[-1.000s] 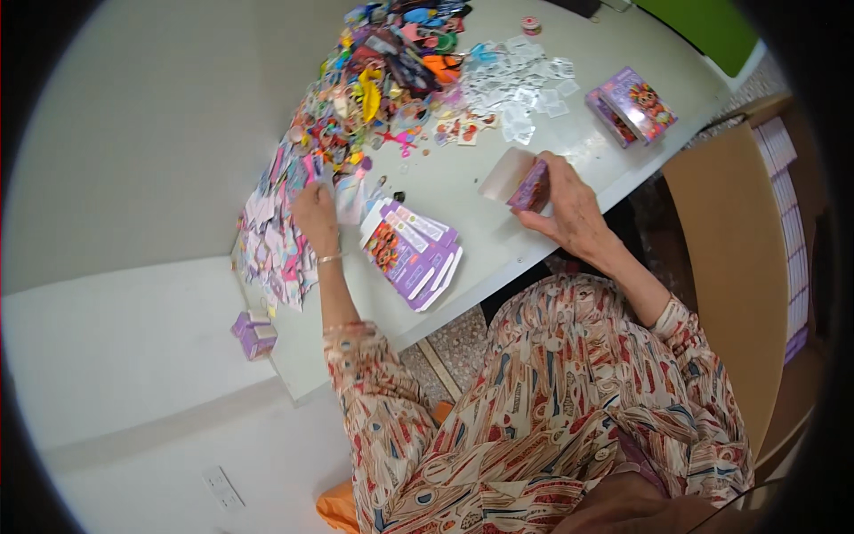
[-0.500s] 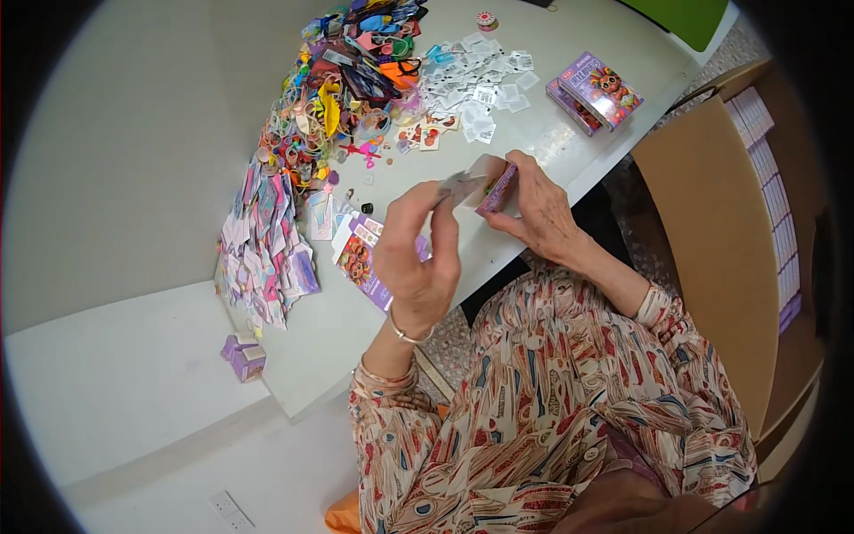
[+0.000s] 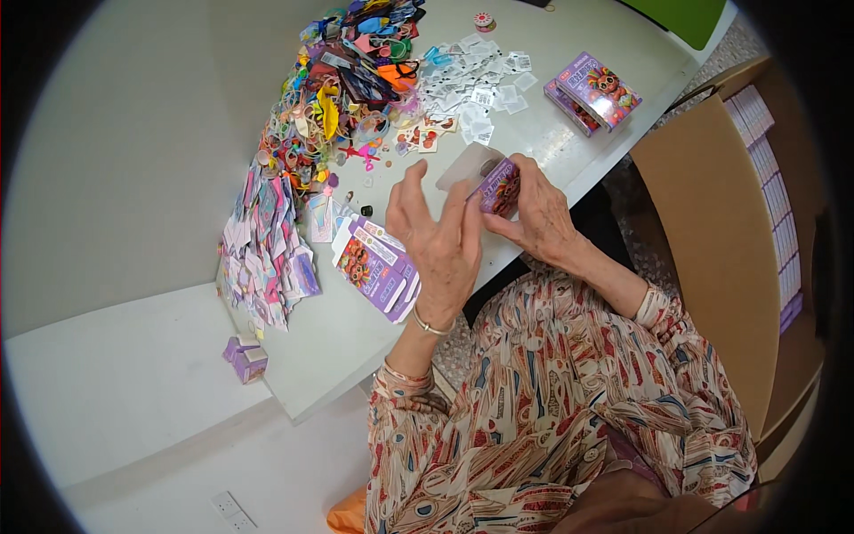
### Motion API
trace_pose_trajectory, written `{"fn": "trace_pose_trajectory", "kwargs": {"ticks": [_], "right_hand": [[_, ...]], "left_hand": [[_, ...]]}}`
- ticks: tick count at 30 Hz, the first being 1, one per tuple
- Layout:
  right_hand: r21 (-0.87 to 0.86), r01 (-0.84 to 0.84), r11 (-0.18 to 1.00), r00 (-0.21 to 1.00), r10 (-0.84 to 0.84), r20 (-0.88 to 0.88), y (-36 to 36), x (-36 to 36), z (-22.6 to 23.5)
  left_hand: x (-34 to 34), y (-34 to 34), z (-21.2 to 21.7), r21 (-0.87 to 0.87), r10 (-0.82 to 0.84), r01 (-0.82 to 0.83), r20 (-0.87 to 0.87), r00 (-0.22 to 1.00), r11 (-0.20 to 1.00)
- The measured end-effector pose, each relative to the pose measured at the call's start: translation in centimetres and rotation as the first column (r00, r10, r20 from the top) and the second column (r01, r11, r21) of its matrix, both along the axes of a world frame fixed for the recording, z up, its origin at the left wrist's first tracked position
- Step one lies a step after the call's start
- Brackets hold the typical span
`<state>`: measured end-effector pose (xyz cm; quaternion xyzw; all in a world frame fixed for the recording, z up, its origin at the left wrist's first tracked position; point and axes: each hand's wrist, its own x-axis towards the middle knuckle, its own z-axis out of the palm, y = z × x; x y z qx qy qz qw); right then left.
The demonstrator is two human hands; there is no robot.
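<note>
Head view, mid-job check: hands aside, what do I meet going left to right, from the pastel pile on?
Pastel pile → flat boxes → held box → two purple boxes → brown carton

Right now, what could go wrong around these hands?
The small purple box in the right hand has its pale flap open; tilting it might spill anything inside.

The flat cartons lie close to the left hand, whose wrist might nudge them.

Two purple boxes sit near the edge of the table; a bump could topple them.
</note>
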<state>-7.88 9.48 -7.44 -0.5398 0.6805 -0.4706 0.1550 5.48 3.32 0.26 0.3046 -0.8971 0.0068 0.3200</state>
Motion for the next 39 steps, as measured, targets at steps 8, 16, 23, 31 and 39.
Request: {"fn": "trace_pose_trajectory", "kwargs": {"ticks": [8,16,23,31,39], "right_hand": [[-0.111,-0.012,0.994,0.994,0.0,-0.11,0.1,-0.6,0.3],[-0.103,-0.109,0.989,0.99,0.098,-0.106,0.1,-1.6,0.6],[-0.207,-0.141,0.968,0.969,0.092,-0.229,-0.1,-1.5,0.4],[-0.22,-0.178,0.959,0.973,0.138,-0.185,0.2,-2.3,0.0],[-0.199,-0.101,0.975,0.993,0.112,0.048,0.2,-2.0,-1.0]], "left_hand": [[0.0,2.0,-3.8,0.699,0.189,0.177,-0.413,0.891,0.693],[-0.2,0.0,-4.9,0.419,0.01,0.145,-0.347,0.938,0.896],[0.6,0.1,-4.4,0.565,-0.059,0.232,-0.308,0.949,0.792],[0.2,1.0,-3.5,0.461,-0.096,0.206,-0.251,0.963,0.863],[-0.3,1.2,-3.7,0.292,-0.178,0.241,-0.226,0.958,0.926]]}}
